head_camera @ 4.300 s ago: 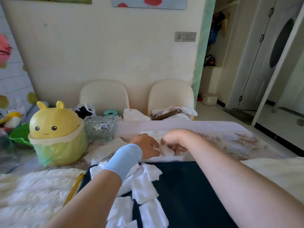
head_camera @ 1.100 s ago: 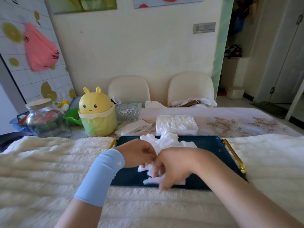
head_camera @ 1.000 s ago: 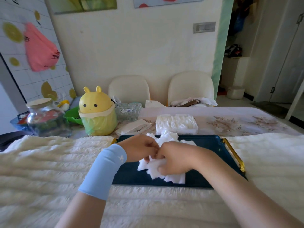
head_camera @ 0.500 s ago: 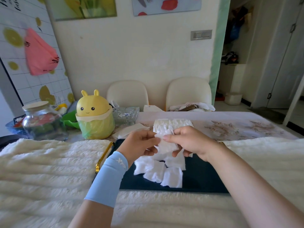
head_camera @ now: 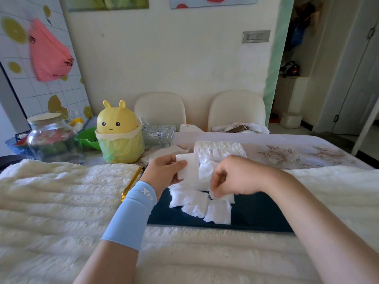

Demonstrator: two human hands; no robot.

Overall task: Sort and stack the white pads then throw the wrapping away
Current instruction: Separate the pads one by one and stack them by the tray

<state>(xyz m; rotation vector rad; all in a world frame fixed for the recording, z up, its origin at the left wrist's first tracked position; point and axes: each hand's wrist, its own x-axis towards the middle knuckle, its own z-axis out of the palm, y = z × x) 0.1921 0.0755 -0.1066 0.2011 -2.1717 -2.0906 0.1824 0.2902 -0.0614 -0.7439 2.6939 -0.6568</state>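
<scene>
behind the pads (head_camera: 205, 206), yellow bin (head_camera: 118, 128), jar (head_camera: 53, 138)

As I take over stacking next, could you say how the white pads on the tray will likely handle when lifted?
Probably very light: the left hand holds one pad by a thumb pinch. Likely soft and floppy, as the pile on the tray lies rumpled with fuzzy edges.

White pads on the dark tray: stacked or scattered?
Scattered. The pads lie overlapping at odd angles across the dark tray, not aligned; the left hand holds a single pad up, and the right hand pinches at the pile.
</scene>
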